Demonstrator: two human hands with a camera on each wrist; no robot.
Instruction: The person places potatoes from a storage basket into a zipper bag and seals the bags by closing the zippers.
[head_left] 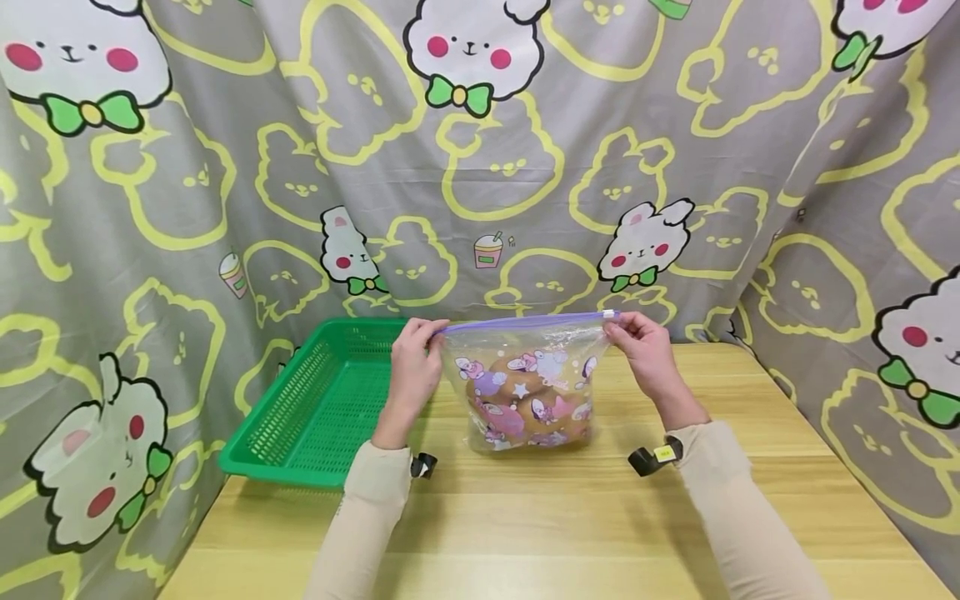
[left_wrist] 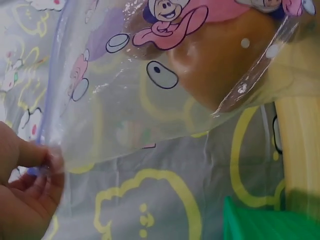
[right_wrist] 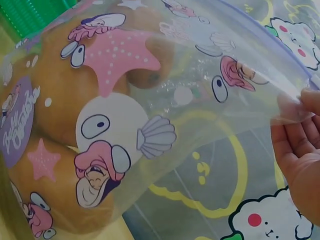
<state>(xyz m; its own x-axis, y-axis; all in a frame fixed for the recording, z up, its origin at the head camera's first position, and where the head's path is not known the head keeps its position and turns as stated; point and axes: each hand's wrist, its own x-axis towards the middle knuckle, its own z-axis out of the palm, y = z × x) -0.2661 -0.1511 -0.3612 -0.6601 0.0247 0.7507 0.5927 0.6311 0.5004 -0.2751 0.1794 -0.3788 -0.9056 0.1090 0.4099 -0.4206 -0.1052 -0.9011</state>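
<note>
A clear zip bag [head_left: 525,390] with cartoon prints and a purple zip strip hangs upright over the table, its base at or just above the wood. Several brown, rounded things [right_wrist: 65,95] lie inside, partly hidden by the prints; their kind is unclear. My left hand [head_left: 416,358] pinches the bag's top left corner between thumb and fingers, as the left wrist view also shows. At the top right corner, my right hand [head_left: 652,354] pinches the strip's end beside the white slider [head_left: 609,314]. Between both hands the strip is stretched nearly straight.
A green plastic basket [head_left: 300,475] with perforated walls stands on the left of the wooden table [head_left: 540,533], partly behind my left hand. A grey curtain [head_left: 517,192] with cartoon animals hangs around the table's back and sides.
</note>
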